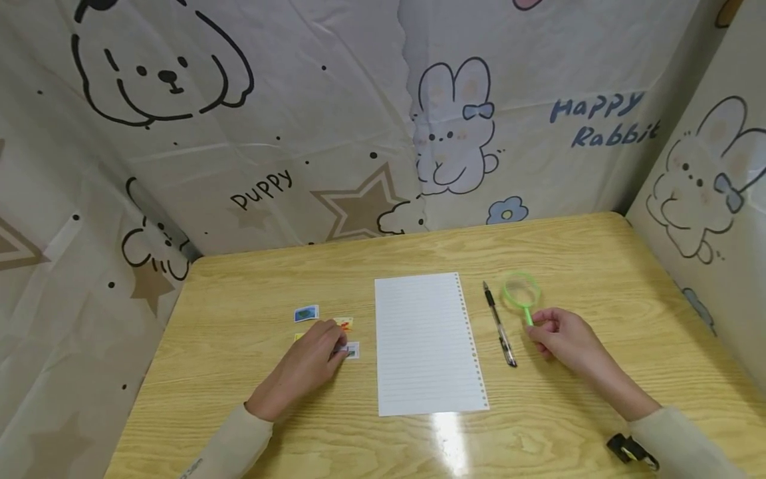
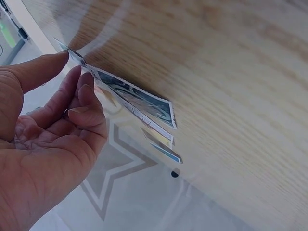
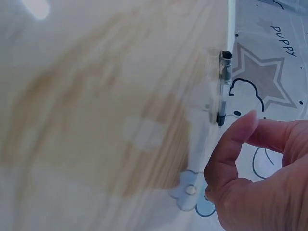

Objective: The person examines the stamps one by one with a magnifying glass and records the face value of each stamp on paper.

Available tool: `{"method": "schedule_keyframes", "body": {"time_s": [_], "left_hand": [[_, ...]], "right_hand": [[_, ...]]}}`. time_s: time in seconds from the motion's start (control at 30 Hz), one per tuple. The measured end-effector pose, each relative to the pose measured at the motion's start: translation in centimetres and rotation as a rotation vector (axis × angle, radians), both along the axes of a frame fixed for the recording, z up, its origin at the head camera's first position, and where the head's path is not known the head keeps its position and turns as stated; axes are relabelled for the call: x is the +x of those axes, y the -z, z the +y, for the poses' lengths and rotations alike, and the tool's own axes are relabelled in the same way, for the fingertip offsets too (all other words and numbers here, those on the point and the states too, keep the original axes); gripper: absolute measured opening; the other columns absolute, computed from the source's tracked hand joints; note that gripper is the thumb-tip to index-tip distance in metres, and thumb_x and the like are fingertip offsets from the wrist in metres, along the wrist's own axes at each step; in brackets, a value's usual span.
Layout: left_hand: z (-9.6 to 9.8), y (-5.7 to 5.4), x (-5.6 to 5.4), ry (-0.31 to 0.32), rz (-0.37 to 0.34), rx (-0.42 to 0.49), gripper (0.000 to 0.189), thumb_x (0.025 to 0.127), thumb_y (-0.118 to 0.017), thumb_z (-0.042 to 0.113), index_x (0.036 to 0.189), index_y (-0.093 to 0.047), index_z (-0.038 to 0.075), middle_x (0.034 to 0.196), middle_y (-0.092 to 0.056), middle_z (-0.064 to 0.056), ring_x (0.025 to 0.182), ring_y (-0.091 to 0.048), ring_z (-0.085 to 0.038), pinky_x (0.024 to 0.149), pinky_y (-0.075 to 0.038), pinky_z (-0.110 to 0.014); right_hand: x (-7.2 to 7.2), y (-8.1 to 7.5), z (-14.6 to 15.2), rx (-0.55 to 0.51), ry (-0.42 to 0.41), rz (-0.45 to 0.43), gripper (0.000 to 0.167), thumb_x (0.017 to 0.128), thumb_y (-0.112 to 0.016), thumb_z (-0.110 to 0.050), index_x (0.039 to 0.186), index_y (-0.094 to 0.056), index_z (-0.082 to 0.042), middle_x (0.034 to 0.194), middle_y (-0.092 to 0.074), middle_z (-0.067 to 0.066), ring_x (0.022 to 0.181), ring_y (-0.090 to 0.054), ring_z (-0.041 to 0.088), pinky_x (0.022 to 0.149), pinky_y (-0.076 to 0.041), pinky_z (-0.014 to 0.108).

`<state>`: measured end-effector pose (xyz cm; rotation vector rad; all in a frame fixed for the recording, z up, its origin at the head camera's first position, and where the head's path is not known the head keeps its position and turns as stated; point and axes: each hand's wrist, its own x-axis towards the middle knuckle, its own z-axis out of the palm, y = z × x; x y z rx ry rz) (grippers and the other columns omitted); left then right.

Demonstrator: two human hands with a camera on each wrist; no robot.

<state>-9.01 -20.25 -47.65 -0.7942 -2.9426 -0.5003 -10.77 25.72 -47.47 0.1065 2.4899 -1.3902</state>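
My left hand (image 1: 308, 356) is over a small group of postage stamps at the left of the table. Its thumb and fingertips pinch a whitish stamp (image 1: 353, 350), whose edge tilts up in the left wrist view. Close by lie a blue stamp (image 1: 306, 313) and a yellow-and-red stamp (image 1: 345, 324); a yellow one (image 1: 297, 336) is mostly hidden under the hand. At the right, my right hand (image 1: 565, 338) holds a green magnifying glass (image 1: 526, 314) by its handle between thumb and fingers. In the right wrist view the lens is out of sight.
A lined sheet of paper (image 1: 426, 346) lies mid-table between the hands. Right of it is a black-and-clear pen (image 1: 499, 326). A small black object (image 1: 631, 451) sits by the right sleeve. Printed cloth (image 1: 347, 100) hangs behind the wooden table (image 1: 239, 293).
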Motion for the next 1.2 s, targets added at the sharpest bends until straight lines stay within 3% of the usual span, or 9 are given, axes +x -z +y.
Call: {"method": "schedule_keyframes", "body": {"time_s": [0.4, 0.73, 0.97, 1.1, 1.2], "left_hand": [[-0.15, -0.36, 0.11, 0.016, 0.029, -0.013, 0.016, 0.095, -0.084, 0.002, 0.094, -0.068, 0.003, 0.088, -0.055, 0.000, 0.084, -0.050, -0.016, 0.071, -0.050, -0.032], [-0.04, -0.64, 0.02, 0.017, 0.013, -0.034, 0.019, 0.095, -0.084, 0.004, 0.090, -0.066, 0.004, 0.086, -0.053, 0.001, 0.081, -0.047, -0.016, 0.067, -0.046, -0.029], [0.27, -0.75, -0.02, -0.018, -0.033, -0.043, 0.017, 0.098, -0.084, 0.012, 0.096, -0.070, 0.002, 0.088, -0.054, 0.001, 0.083, -0.050, -0.017, 0.070, -0.049, -0.032], [0.22, -0.66, -0.03, 0.007, 0.010, -0.044, 0.018, 0.097, -0.085, 0.013, 0.097, -0.071, 0.001, 0.088, -0.055, 0.000, 0.084, -0.052, -0.018, 0.071, -0.051, -0.032], [0.15, -0.51, -0.07, 0.023, 0.036, -0.030, 0.020, 0.097, -0.085, 0.015, 0.100, -0.071, 0.002, 0.092, -0.059, -0.001, 0.087, -0.055, -0.019, 0.073, -0.053, -0.034]], "right_hand": [[-0.34, 0.17, 0.98, 0.030, -0.007, -0.069, 0.036, 0.107, -0.065, -0.012, 0.128, -0.054, 0.015, 0.095, -0.067, 0.013, 0.079, -0.067, 0.020, 0.065, -0.059, 0.031], [-0.20, 0.26, 0.81, 0.107, -0.053, -0.056, 0.036, 0.103, -0.067, -0.013, 0.125, -0.056, 0.013, 0.088, -0.068, 0.011, 0.073, -0.067, 0.021, 0.063, -0.059, 0.033], [-0.14, 0.11, 0.69, 0.166, -0.061, -0.047, 0.036, 0.102, -0.067, -0.015, 0.124, -0.056, 0.011, 0.085, -0.068, 0.009, 0.069, -0.066, 0.020, 0.059, -0.057, 0.032], [-0.05, 0.19, 0.82, 0.218, -0.076, -0.029, 0.039, 0.103, -0.067, -0.021, 0.125, -0.056, 0.010, 0.080, -0.067, 0.007, 0.066, -0.065, 0.020, 0.059, -0.053, 0.033], [0.04, 0.09, 0.99, 0.286, -0.086, 0.027, 0.046, 0.105, -0.067, -0.029, 0.128, -0.056, 0.010, 0.088, -0.068, 0.010, 0.072, -0.064, 0.022, 0.063, -0.050, 0.036]]}}
